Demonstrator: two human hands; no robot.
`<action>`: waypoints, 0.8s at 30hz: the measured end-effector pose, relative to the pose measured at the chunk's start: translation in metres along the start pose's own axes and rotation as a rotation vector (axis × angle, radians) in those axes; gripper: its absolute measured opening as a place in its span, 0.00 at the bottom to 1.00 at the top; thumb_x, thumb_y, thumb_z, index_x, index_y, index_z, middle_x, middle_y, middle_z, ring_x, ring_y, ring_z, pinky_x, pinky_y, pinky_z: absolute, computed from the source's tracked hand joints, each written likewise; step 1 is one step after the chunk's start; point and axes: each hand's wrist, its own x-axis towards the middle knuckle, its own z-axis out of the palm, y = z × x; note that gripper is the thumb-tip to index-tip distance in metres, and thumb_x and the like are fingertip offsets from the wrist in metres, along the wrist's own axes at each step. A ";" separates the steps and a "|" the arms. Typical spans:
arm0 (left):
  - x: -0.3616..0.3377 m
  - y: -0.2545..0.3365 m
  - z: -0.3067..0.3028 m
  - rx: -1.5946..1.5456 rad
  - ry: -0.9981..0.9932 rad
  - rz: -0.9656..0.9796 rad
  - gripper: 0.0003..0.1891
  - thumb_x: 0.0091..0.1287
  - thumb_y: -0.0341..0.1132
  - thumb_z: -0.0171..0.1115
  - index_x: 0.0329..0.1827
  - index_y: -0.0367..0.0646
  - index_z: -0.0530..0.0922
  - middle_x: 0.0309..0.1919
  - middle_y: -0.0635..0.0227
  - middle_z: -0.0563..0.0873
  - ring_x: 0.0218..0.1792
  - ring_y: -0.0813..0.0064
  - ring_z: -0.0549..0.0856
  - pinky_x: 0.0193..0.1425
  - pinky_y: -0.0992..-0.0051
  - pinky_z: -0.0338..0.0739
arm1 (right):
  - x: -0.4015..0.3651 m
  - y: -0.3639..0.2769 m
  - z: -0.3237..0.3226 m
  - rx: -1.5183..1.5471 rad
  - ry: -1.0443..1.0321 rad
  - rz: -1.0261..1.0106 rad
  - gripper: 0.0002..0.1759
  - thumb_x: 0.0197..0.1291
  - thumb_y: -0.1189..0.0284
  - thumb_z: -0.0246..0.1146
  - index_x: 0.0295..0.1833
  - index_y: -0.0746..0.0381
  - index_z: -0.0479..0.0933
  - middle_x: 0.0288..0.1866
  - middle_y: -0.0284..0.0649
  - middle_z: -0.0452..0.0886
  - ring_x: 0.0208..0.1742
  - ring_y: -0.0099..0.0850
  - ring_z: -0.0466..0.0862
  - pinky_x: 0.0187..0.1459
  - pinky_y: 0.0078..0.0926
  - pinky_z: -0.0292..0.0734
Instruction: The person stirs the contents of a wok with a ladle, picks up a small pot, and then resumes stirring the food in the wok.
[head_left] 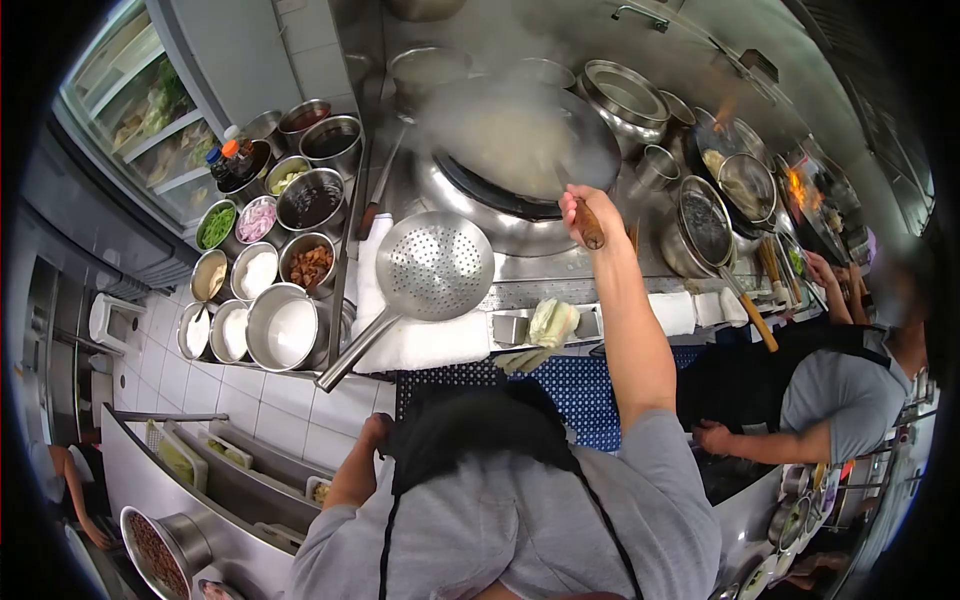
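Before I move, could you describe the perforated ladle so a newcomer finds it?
Start at the steaming wok. On its near side, left of the right hand, the perforated ladle lies partly over a white towel. It is wide, round and full of holes, unlike the solid metal pots beside it.

The person wears a plain grey shirt (520, 545) with loose short sleeves (662, 455). Over it is a black apron (480, 425), softly creased, with 2 thin black straps (608, 535) along the chest, 1 on each side. The left hand (375, 432), right hand (587, 217) and both forearms (630, 320) are bare.
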 end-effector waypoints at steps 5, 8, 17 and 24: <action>0.006 0.026 -0.015 -0.149 -0.026 -0.032 0.14 0.56 0.43 0.56 0.37 0.45 0.84 0.39 0.52 0.85 0.42 0.52 0.84 0.48 0.59 0.78 | -0.008 0.012 0.002 0.479 -0.188 0.150 0.12 0.62 0.76 0.55 0.46 0.73 0.64 0.23 0.35 0.71 0.19 0.21 0.73 0.18 0.14 0.73; 0.009 0.038 -0.021 -0.036 -0.007 0.089 0.15 0.55 0.44 0.58 0.37 0.43 0.83 0.39 0.52 0.85 0.43 0.51 0.83 0.48 0.59 0.77 | -0.015 0.017 0.002 0.600 -0.264 0.227 0.21 0.64 0.76 0.53 0.57 0.77 0.57 0.27 0.37 0.72 0.19 0.21 0.72 0.18 0.15 0.72; 0.017 -0.004 0.019 -0.361 0.053 -0.147 0.17 0.54 0.44 0.59 0.36 0.38 0.82 0.36 0.47 0.84 0.44 0.50 0.83 0.48 0.58 0.76 | -0.061 0.016 0.001 -0.280 -0.107 -0.070 0.14 0.60 0.75 0.60 0.50 0.66 0.70 0.23 0.31 0.74 0.16 0.18 0.72 0.14 0.15 0.69; 0.001 0.008 -0.003 -0.142 -0.008 0.024 0.14 0.56 0.41 0.56 0.31 0.39 0.82 0.33 0.49 0.85 0.40 0.50 0.84 0.45 0.57 0.77 | -0.107 0.001 0.013 -0.846 -0.040 -0.233 0.30 0.57 0.76 0.61 0.67 0.66 0.65 0.23 0.32 0.72 0.14 0.20 0.71 0.13 0.19 0.67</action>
